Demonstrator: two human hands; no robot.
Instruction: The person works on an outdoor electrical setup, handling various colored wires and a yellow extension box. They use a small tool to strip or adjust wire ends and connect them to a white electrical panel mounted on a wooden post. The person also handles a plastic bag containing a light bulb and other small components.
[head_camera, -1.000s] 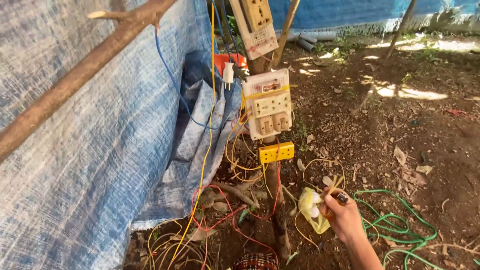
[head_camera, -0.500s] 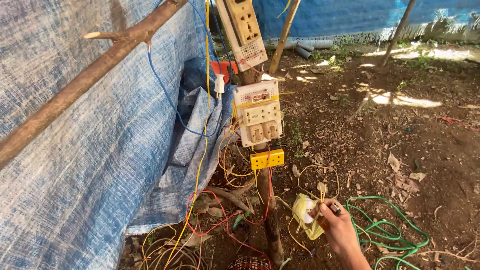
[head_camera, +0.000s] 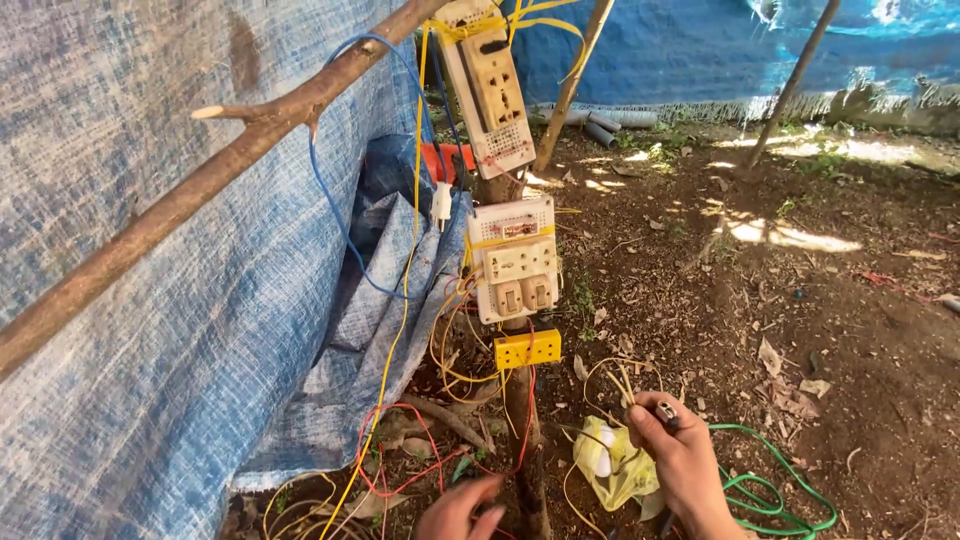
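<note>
- Right hand (head_camera: 680, 455): clenched on yellow wire ends (head_camera: 622, 385) and a small tool, raised since a second ago, above the yellow plastic bag (head_camera: 610, 465).
- Left hand (head_camera: 462, 508): newly entered at bottom edge, fingers loosely curled, empty, beside the post (head_camera: 520, 420) among red wires (head_camera: 400, 450).
- Switchboards (head_camera: 515, 260): untouched on the post.

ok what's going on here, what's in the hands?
A person crouches by a wooden post carrying white socket boards and a small yellow box. The right hand holds a small dark tool with yellow wire ends at its fingers, just above a yellow plastic bag. The left hand reaches into the red and yellow wires at the post's foot. Green cable lies on the dirt.
</note>
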